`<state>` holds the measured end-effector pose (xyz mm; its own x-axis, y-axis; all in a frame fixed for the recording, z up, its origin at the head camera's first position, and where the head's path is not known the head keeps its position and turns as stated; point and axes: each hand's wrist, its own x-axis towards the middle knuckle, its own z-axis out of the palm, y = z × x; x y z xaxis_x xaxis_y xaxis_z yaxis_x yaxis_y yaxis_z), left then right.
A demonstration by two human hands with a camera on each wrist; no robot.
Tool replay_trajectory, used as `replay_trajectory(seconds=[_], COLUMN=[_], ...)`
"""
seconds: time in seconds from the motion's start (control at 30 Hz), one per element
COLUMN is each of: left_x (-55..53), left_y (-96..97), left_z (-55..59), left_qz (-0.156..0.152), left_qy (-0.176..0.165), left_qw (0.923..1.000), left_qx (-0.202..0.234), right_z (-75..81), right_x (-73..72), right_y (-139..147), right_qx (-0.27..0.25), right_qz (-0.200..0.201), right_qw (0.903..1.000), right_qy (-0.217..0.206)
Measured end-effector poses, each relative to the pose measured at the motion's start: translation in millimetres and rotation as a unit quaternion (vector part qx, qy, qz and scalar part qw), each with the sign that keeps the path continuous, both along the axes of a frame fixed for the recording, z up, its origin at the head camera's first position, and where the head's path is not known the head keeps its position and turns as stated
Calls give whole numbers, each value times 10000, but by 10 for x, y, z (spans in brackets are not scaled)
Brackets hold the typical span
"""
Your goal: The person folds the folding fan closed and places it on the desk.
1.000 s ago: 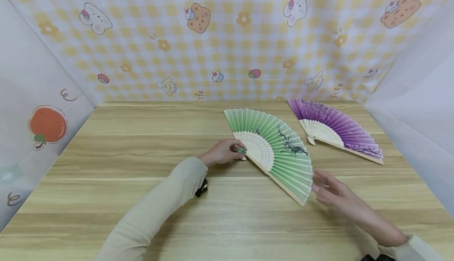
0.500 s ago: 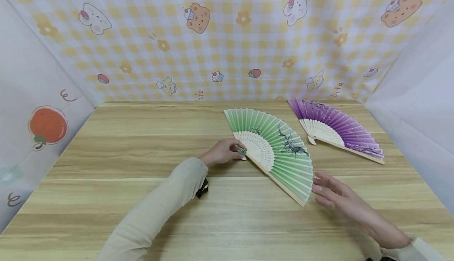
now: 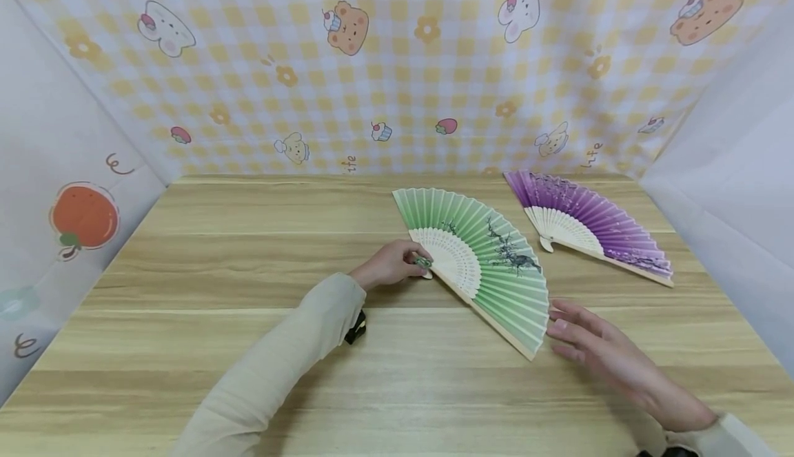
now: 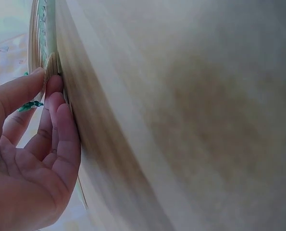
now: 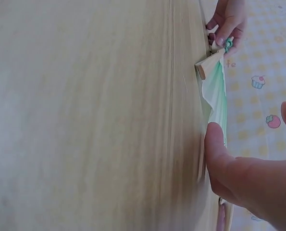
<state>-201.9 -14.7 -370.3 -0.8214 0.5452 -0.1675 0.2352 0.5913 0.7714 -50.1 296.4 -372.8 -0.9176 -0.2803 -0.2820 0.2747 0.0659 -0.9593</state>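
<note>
A green folding fan (image 3: 509,291), spread wide with a dark branch print and pale pierced ribs, lies at the middle right of the table in the head view. My left hand (image 3: 392,264) pinches its pivot end between thumb and fingers; a green cord (image 4: 31,105) shows by those fingers in the left wrist view. At the fan's right edge, my right hand (image 3: 604,353) has its fingers loosely extended, fingertips right at the leaf. Behind it, a purple folding fan (image 3: 595,219) with pale ribs lies spread at the back right, apart from both hands.
The wood-grain table (image 3: 217,271) reaches back to a yellow checked curtain (image 3: 248,98) with cartoon prints. White panels (image 3: 56,126) stand along both sides. A black band (image 3: 355,328) shows at the left sleeve.
The view has shifted very slightly. Both fans stay in place, the left hand keeps its pinch, and the right fingers remain by the green fan's edge.
</note>
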Motion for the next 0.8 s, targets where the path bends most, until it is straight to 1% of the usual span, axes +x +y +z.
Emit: replay_trajectory(seconds=[0.2, 0.33, 0.57, 0.67, 0.8], left_x=[4, 13, 25, 30, 30], left_y=[17, 23, 30, 31, 26], left_z=[19, 23, 35, 40, 33], left_qz=[-22, -30, 18, 17, 26], left_qy=[51, 42, 14, 8, -5], left_qw=[9999, 9999, 10000, 10000, 10000], left_qx=[-88, -89, -80, -86, -91], right_z=[-101, -120, -114, -117, -123], right_x=[-24, -26, -27, -29, -35], right_y=[94, 133, 162, 167, 169], right_qx=[-709, -928, -1263, -1309, -1500], right_qz=[21, 65, 348, 357, 421], right_qw=[9975, 9956, 9913, 9906, 9875], right_qy=[8, -78, -132, -177, -232])
